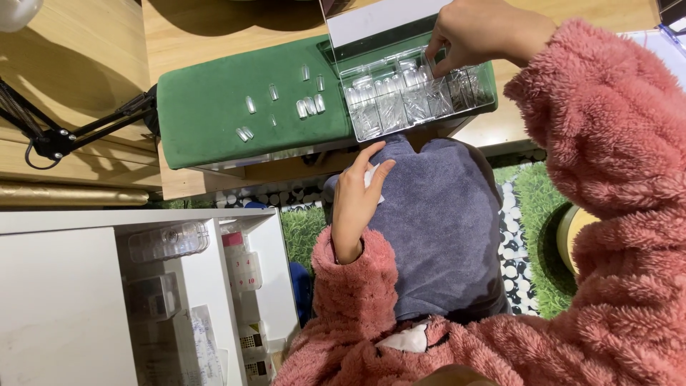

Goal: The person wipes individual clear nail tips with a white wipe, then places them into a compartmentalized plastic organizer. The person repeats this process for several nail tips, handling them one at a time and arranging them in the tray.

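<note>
Clear plastic nail tips box (411, 89) meets my right hand (479, 32), fingers (437, 66) pinched inside a compartment; my left hand (355, 200) loosely cups something white.

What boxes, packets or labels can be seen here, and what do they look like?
Clear compartmented box: on the green pad, lid up, right hand reaching in.
Clear lidded case: white shelf unit, lower left.
Pink-topped packet: upright beside it.
Left hand: holds something small and white.

Wooden desk (214, 32), white shelf unit (64, 286), green artificial-grass floor (543, 279), black lamp arm (71, 132).
</note>
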